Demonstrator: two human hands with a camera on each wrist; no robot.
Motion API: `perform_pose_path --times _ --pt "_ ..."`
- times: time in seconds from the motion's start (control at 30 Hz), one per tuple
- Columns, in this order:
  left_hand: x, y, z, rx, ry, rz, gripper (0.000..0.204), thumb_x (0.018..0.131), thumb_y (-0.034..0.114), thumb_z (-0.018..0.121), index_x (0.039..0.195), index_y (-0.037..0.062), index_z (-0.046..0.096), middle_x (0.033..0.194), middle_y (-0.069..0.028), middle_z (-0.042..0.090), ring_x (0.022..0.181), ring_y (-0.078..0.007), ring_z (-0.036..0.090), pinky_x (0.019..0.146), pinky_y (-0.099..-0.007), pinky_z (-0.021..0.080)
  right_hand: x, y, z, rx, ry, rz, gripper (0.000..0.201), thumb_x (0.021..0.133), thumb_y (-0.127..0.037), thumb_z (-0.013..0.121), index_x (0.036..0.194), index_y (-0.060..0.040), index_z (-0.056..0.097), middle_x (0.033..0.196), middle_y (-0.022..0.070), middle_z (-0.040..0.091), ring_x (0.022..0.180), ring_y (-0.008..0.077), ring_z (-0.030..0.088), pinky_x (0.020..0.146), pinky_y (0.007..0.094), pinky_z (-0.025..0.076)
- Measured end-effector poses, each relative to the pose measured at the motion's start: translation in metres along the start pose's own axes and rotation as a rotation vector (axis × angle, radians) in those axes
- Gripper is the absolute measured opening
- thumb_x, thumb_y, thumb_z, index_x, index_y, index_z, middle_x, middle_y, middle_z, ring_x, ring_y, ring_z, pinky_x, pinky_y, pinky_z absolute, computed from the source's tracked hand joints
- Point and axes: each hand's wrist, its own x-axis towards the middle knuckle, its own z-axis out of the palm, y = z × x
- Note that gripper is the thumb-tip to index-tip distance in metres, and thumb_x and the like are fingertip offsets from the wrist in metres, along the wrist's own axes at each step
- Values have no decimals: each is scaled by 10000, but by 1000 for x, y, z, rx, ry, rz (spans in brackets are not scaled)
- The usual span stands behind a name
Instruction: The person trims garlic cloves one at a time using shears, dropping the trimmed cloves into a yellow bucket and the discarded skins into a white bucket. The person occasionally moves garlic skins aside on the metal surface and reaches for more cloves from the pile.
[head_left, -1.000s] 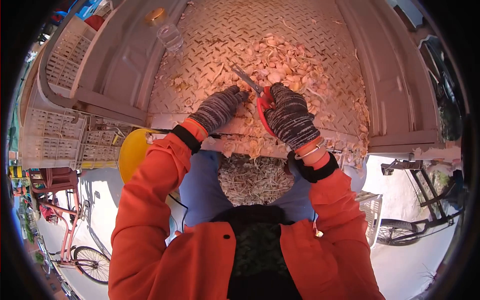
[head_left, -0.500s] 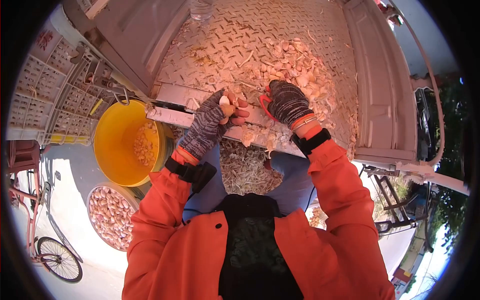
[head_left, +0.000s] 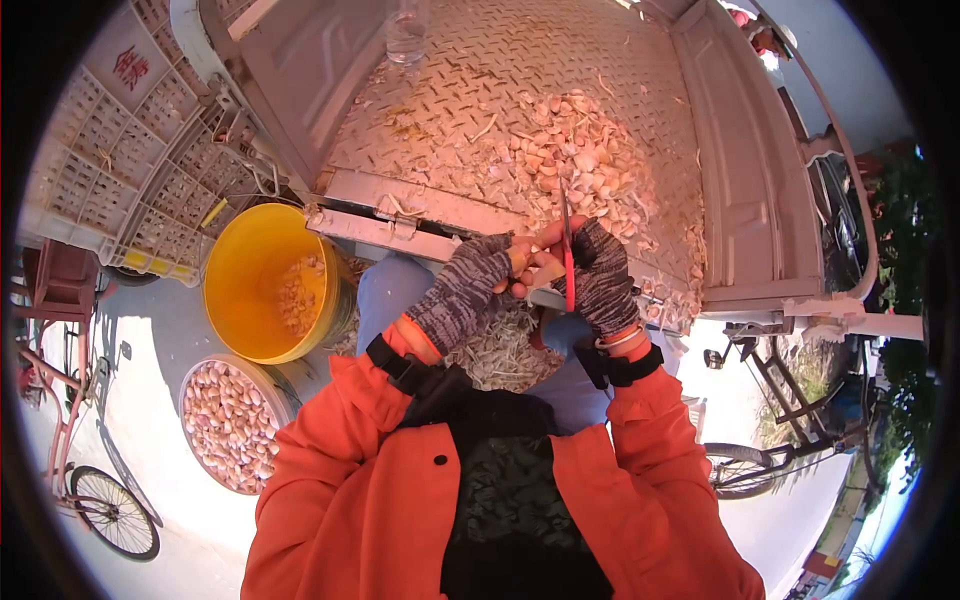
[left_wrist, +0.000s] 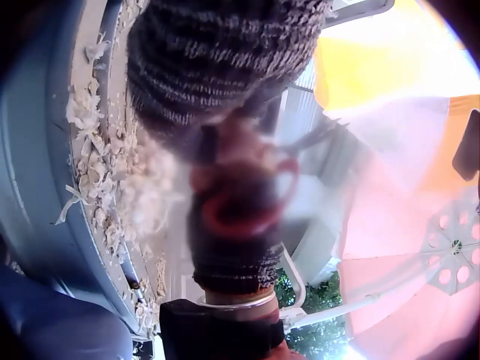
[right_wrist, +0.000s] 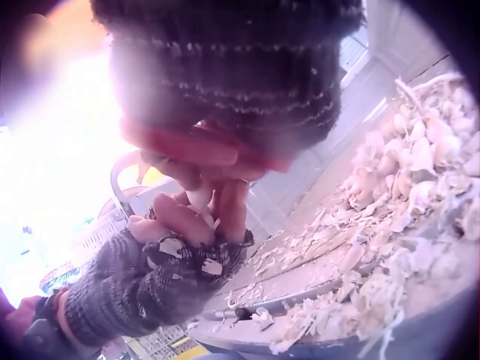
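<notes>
The head view looks steeply down from above; both wrist views sit close, sharing the gloved hands (head_left: 465, 285).

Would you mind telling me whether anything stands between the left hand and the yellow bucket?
The left knee, in blue, lies between the left hand, which pinches a pale piece, and the yellow bucket. It looks lower than the hand, so the way over it is probably open.

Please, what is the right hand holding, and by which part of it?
The right hand holds scissors by their red handles; the blades point away from the person.
</notes>
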Motion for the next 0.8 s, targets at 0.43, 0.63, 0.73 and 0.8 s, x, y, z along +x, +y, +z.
perform_pose_path --times 0.43,0.63,0.73,0.8 --pt "-30 -25 40 38 85 71 242 857 51 590 1087 -13 552 831 -80 596 669 -100 552 600 -182 473 -93 -18 -41 -818 149 -318 332 639 -199 767 874 -20 616 734 115 610 632 254 607 585 337 491" --pt "-38 -26 45 123 144 52 218 868 60 582 1074 -9 566 766 -67 596 613 -91 540 578 -179 451 -103 -13 -38 -780 114 -299 264 672 -172 737 868 -32 628 673 110 616 585 217 613 548 325 489" --pt "-38 -25 31 146 136 30 220 870 73 586 1072 -15 571 810 -63 600 645 -93 545 584 -175 444 -100 7 -29 -678 78 -215 292 674 -188 754 870 -18 621 687 113 623 580 202 609 553 320 492" --pt "-38 -25 22 129 174 40 225 871 76 587 1075 -17 570 838 -58 599 667 -93 544 591 -175 444 -97 25 -20 -574 -57 -105 256 683 -159 759 821 -9 604 683 119 612 624 272 610 559 351 470"
